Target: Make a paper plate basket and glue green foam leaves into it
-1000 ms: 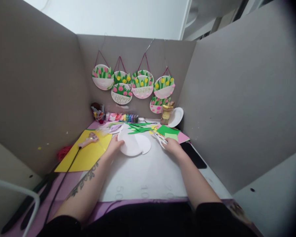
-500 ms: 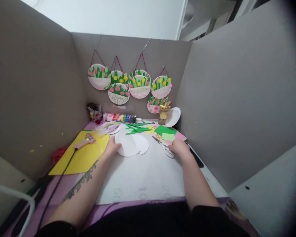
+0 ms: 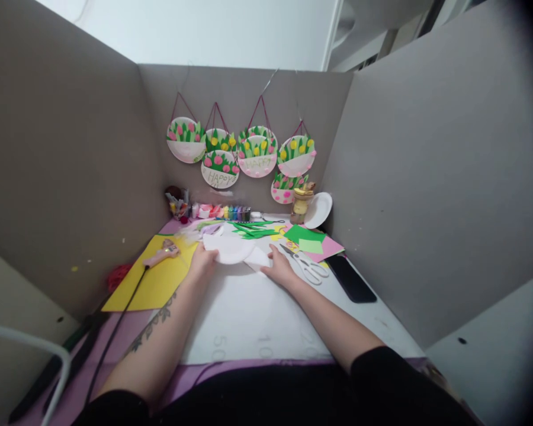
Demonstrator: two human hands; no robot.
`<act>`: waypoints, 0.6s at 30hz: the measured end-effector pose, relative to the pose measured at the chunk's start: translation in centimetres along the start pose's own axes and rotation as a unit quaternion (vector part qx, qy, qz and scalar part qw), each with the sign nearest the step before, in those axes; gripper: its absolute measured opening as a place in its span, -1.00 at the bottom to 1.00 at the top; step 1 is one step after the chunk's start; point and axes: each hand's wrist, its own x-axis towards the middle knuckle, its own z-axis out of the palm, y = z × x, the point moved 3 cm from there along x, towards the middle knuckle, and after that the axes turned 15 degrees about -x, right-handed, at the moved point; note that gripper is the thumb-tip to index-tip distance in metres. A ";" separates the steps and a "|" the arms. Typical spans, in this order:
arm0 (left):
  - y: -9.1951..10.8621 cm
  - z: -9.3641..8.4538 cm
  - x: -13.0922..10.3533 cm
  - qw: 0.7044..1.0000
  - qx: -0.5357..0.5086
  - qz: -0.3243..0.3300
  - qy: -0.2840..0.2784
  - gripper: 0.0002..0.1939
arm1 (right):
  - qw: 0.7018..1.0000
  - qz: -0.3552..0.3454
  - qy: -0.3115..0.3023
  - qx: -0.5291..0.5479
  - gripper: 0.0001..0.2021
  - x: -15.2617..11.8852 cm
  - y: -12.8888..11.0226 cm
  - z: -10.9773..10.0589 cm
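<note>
My left hand grips the left edge of a white paper plate, thumb on top. At the plate's right side lies a smaller white cut piece, partly against the plate. My right hand has its thumb and fingers around the right edge of that piece. White-handled scissors rest on the table just right of my right hand, touching nothing I hold. Green paper leaves lie behind the plate.
A pink glue gun lies on yellow sheets at left. Green and pink paper and a black phone are at right. Paint pots line the back. Decorated plates hang on the grey wall.
My right hand has left the scissors and moved left to the cut white piece, now grasping it. The plate has tilted in my left hand. The view has shifted slightly.
</note>
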 end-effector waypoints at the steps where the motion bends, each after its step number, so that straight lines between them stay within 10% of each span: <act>1: 0.2 0.1 0.0 1.000 -0.022 -0.003 0.006 -0.47 | 1.000 -0.003 0.007 0.023 -0.09 0.1 0.1 0.1; 13: 0.7 -0.5 0.4 0.986 -0.116 0.006 0.119 -0.39 | 0.998 -0.017 0.004 0.064 -0.13 -0.3 -1.8 -0.2; 18: 1.4 -0.3 0.2 0.980 -0.154 0.020 0.126 -0.33 | 0.981 -0.011 0.045 0.190 -0.49 -0.1 -1.1 -0.9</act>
